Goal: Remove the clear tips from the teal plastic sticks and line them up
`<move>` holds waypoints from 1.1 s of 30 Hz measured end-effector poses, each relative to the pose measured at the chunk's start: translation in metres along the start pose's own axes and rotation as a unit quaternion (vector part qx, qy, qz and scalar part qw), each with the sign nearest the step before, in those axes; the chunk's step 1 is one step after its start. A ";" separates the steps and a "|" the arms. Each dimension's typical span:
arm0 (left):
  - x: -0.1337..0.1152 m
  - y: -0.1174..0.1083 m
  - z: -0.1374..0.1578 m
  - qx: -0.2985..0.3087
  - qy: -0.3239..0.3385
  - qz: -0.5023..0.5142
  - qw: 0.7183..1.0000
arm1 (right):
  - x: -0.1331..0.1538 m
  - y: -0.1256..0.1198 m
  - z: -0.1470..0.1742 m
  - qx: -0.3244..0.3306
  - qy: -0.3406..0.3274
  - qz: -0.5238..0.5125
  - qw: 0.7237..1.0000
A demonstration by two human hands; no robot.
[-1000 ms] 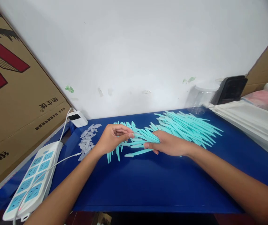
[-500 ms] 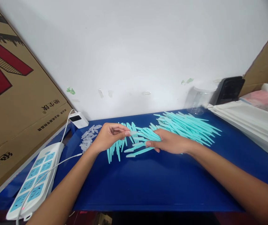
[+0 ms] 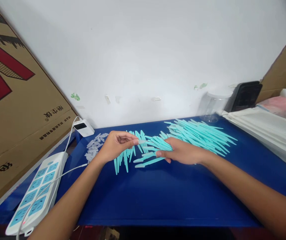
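Note:
My right hand [image 3: 180, 150] is closed around a bundle of slim turquoise sticks that look like eyebrow razors [image 3: 161, 143], their tips fanned out to the left. My left hand [image 3: 117, 144] pinches a small clear cap [image 3: 141, 141] between thumb and forefinger, at the tip of one razor in that bundle. Beneath and beside the left hand lie loose turquoise razors [image 3: 126, 158]. A large heap of the same razors [image 3: 201, 135] is behind the right hand. Translucent caps [image 3: 95, 145] form a small pile left of my left hand.
On the blue table [image 3: 163, 196], a white power strip [image 3: 36, 193] with a cable lies at left, near a small white device [image 3: 84, 128]. A clear jar [image 3: 213, 106], a black holder [image 3: 245, 96] and stacked white sheets [image 3: 268, 130] stand right. A cardboard box [image 3: 15, 100] rises at left.
Almost nothing differs. Both hands keep their grip and place, with the left fingers still at the cap; the view has shifted very slightly.

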State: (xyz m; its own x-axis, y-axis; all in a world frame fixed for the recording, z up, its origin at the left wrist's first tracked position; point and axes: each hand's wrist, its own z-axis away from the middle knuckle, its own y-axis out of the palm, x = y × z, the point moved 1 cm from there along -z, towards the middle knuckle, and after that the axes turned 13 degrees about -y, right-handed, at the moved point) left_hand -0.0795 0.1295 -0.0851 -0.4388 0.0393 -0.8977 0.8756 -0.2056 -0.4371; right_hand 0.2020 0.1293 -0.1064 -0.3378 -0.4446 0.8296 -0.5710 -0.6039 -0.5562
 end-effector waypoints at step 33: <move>0.002 0.006 0.000 0.041 0.000 0.024 0.999 | 0.007 0.001 0.001 0.021 -0.010 -0.016 1.000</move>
State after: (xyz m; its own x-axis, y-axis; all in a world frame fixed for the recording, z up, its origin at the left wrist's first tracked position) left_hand -0.0746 0.1284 -0.0893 -0.3972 0.0267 -0.9173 0.8759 -0.2872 -0.3876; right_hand 0.1996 0.1252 -0.1008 -0.3047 -0.4384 0.8456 -0.5496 -0.6442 -0.5320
